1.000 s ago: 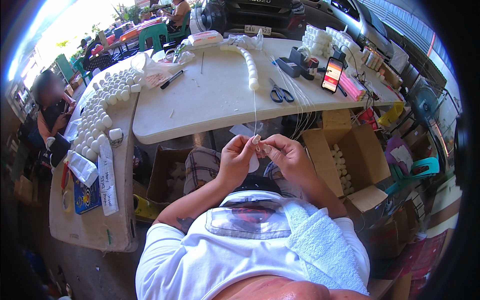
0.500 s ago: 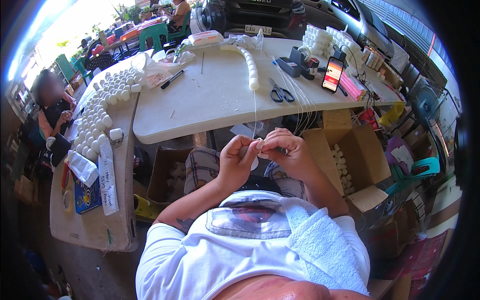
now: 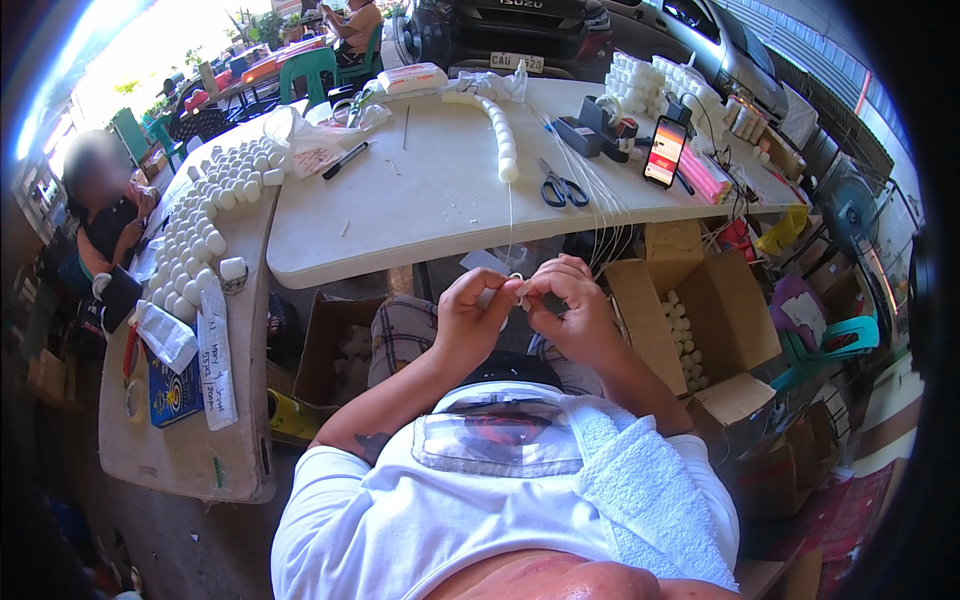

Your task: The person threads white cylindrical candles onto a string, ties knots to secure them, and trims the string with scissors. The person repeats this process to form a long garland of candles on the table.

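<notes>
Just off the table's front edge, my left hand [image 3: 474, 318] and my right hand [image 3: 578, 312] meet, both with fingers pinched. Between the fingertips is a white string [image 3: 511, 225], bent into a small loop there. It runs up over the edge to a curved row of white cylindrical pieces [image 3: 503, 140] threaded end to end on the tabletop. Something pale shows just below my fingertips, too small and covered to make out. Dark-handled scissors [image 3: 564, 188] lie to the right of the row, beside several loose white strings [image 3: 600, 190].
White cylinders [image 3: 190, 255] crowd the left table. At the right stand a phone [image 3: 665, 150], tape dispensers [image 3: 603, 125] and stacked white pieces [image 3: 635, 82]. An open carton [image 3: 735, 310] by my right arm holds more cylinders. A person [image 3: 105, 215] sits at far left.
My right hand has turned and shifted slightly, its fingers curling more. The string between my fingertips now shows as a small loop. A white round shape below my hands is now mostly hidden.
</notes>
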`<state>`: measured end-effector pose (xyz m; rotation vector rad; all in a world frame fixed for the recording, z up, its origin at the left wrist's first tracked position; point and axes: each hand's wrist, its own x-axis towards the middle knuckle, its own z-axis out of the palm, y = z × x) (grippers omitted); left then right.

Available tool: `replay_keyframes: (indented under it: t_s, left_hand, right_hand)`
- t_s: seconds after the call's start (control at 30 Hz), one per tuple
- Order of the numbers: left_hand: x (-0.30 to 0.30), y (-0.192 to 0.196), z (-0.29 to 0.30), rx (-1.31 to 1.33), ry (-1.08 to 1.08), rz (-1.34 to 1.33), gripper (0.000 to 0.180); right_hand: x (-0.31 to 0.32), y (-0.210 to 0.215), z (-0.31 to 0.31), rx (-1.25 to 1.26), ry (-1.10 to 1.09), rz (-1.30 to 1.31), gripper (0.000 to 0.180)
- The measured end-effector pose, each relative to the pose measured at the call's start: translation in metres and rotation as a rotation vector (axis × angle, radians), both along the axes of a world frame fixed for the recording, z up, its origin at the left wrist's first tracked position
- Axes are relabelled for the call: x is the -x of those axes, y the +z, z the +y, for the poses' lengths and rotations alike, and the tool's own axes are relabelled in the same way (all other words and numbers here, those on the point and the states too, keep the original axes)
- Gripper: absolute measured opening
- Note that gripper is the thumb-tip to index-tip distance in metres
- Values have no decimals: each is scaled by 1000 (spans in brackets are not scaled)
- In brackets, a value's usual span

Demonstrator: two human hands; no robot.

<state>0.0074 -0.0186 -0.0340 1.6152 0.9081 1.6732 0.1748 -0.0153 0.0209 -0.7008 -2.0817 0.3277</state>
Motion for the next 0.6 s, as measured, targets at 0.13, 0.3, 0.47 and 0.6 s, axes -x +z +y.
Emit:
replay_keyframes:
  t_s: [0.13,0.3,0.47,0.6]
  left_hand:
    - [1,0,0,104,-57,-52,6]
    - [-1,4,-3,104,-48,-80,9]
    - [-2,3,-4,176,-146,-214,12]
    - [-2,0,-2,200,-114,-161,12]
  right_hand:
    - [1,-7,2,93,34,102,11]
    - [0,-9,6,82,30,96,12]
    - [-3,-6,4,272,57,128,13]
    - [-1,-8,-2,234,-19,89,14]
